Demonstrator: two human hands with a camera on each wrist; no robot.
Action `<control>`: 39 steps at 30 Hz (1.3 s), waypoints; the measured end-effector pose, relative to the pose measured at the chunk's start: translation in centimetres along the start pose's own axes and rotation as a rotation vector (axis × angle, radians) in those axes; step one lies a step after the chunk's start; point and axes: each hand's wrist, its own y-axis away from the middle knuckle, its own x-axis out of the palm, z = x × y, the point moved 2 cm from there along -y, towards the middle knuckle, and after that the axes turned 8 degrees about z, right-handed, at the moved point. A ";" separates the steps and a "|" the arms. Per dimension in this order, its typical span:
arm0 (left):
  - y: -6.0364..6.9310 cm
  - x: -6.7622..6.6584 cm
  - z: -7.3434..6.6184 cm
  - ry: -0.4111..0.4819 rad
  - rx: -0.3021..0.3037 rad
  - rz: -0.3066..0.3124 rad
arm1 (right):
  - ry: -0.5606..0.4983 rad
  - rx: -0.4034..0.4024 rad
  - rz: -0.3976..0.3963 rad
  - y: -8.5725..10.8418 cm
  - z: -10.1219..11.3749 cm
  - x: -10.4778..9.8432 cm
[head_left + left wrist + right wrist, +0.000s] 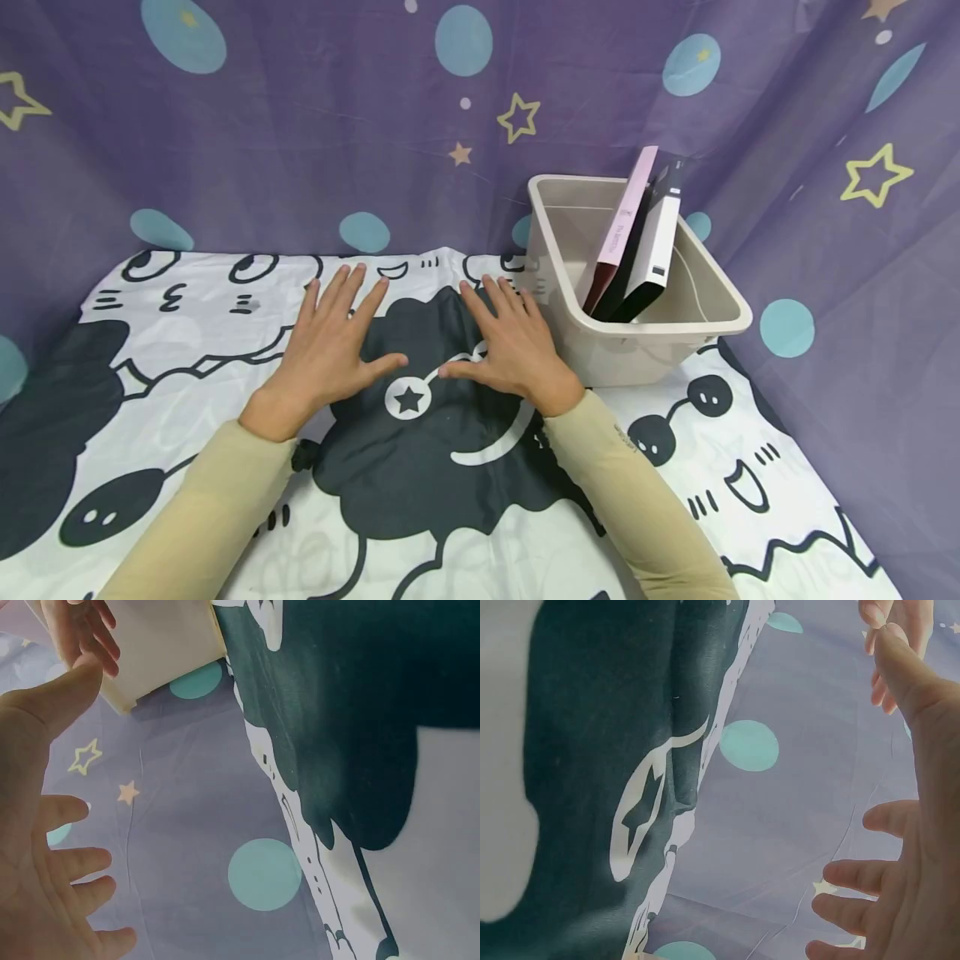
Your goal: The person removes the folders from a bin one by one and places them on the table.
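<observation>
Beige sleeves end in fingers (spread), left of the bin.

The left arm and right arm extend forward, sleeved to the wrists; left hand and right hand are apart, fingers spread, thumbs pointing inward.

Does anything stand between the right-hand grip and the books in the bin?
Yes: the bin does. Its left side wall, as the head view shows it, lies between the right-hand grip and the books. The top is open and nothing visible covers the books, so a path over that wall looks clear.
</observation>
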 end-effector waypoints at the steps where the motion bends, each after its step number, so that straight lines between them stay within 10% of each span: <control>1: 0.0 0.0 0.0 0.006 0.004 -0.009 | 0.002 -0.005 -0.009 0.0 0.0 0.0; 39: 0.0 -1.1 -1.4 0.109 0.083 -0.105 | -0.037 -0.105 -0.264 0.7 0.2 -3.0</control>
